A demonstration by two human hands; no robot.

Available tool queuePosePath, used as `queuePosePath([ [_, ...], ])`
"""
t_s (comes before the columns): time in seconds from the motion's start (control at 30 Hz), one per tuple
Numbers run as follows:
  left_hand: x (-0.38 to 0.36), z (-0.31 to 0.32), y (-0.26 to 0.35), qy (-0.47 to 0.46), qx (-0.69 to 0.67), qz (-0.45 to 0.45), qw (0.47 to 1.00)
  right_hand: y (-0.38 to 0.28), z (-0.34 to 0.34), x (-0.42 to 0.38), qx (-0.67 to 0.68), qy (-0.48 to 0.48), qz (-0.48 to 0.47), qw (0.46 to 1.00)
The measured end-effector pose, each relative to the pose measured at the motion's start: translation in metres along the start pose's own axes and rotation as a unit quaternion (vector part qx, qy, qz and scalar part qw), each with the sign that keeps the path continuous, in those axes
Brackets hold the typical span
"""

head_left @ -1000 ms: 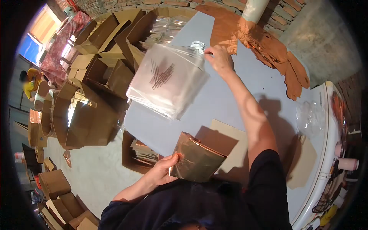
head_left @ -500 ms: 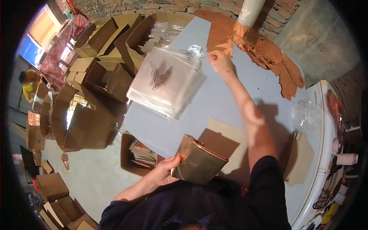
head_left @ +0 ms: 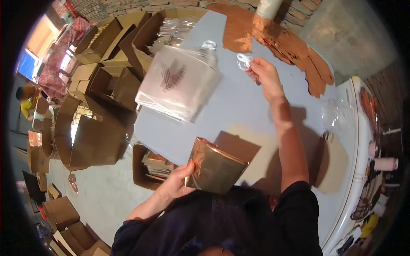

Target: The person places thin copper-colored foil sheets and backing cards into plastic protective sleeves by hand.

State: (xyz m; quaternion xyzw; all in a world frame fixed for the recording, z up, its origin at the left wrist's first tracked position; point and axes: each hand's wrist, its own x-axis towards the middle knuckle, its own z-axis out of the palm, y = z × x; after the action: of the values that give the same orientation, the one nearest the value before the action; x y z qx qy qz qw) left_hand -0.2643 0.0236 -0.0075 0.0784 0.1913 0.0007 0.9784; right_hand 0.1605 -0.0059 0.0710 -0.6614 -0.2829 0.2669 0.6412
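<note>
My left hand [head_left: 178, 181] is closed on the left edge of a shiny brown wrapped packet [head_left: 218, 166], close to my body. Over the grey table [head_left: 243, 104], my right hand [head_left: 262, 72] pinches a small white looped cord [head_left: 244, 61]. Another white coil [head_left: 209, 45] lies behind a stack of clear plastic bags [head_left: 175, 81] with dark printing. Brown leather pieces [head_left: 239, 30] spread along the table's back edge.
Cardboard boxes [head_left: 96, 141] crowd the left side, and an open box [head_left: 145, 168] of packets stands below the table edge. Crumpled clear plastic [head_left: 337, 113] and thread spools [head_left: 384, 164] are at the right. A person [head_left: 27, 100] in yellow is far left.
My right hand has moved right and slightly toward me, and a white looped cord now hangs from its fingers. The packet stays in my left hand. The whole view has shifted a little.
</note>
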Motion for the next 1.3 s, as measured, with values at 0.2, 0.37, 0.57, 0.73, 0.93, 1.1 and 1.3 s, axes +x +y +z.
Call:
queuePosePath([
  [0.2, 0.009, 0.027, 0.012, 0.043, 0.191, 0.002, 0.981, -0.001, -0.058, -0.144, -0.021, -0.082, 0.103, 0.991],
  [0.37, 0.037, 0.048, 0.014, 0.015, 0.149, -0.055, 0.987, 0.021, -0.063, -0.216, -0.249, -0.107, 0.095, 0.958],
  [0.57, 0.072, 0.079, 0.017, 0.033, 0.239, -0.14, 0.96, 0.015, -0.071, -0.228, -0.343, 0.001, -0.06, 0.937],
  [0.73, 0.097, 0.104, 0.014, 0.083, 0.354, -0.194, 0.911, -0.004, -0.042, -0.23, -0.077, -0.068, 0.035, 0.994],
  [0.93, 0.127, 0.126, 0.019, 0.036, 0.434, -0.217, 0.874, 0.015, -0.047, -0.228, -0.055, -0.047, 0.068, 0.995],
  [1.1, 0.15, 0.129, 0.025, 0.013, 0.407, -0.236, 0.882, 0.021, -0.052, -0.23, -0.019, 0.014, 0.096, 0.995],
  [1.3, 0.138, 0.124, 0.033, -0.054, 0.421, -0.175, 0.888, 0.047, -0.06, -0.234, 0.022, 0.098, 0.115, 0.988],
])
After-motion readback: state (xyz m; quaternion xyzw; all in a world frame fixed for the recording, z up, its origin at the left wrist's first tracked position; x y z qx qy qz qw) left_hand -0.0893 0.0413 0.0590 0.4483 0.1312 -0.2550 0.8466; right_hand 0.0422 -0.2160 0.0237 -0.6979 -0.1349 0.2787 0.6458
